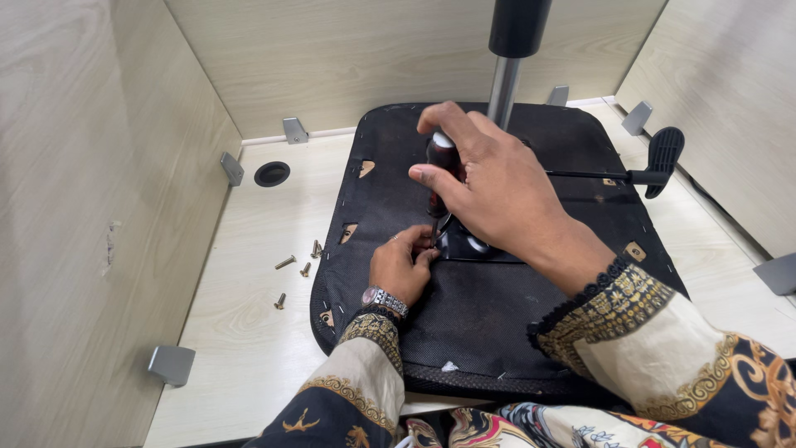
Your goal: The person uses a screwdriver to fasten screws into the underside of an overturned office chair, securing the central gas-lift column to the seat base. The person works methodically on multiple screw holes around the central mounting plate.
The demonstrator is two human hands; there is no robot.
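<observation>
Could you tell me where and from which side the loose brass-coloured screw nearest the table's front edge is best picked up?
Pinch the small brass-coloured screw across its shank from above; it lies flat on the pale wooden tabletop, apart from the other screws.

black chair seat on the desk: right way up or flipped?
Flipped. The black fabric-covered chair seat lies underside up: stapled edge, metal gas column rising from its middle, black lever alongside. The right hand holds a screwdriver there.

Assembly workstation — wood-panel partitions (66, 207)

Bright even overhead light, soft shadows, sharp focus, slight wide-angle edge distortion.
</observation>
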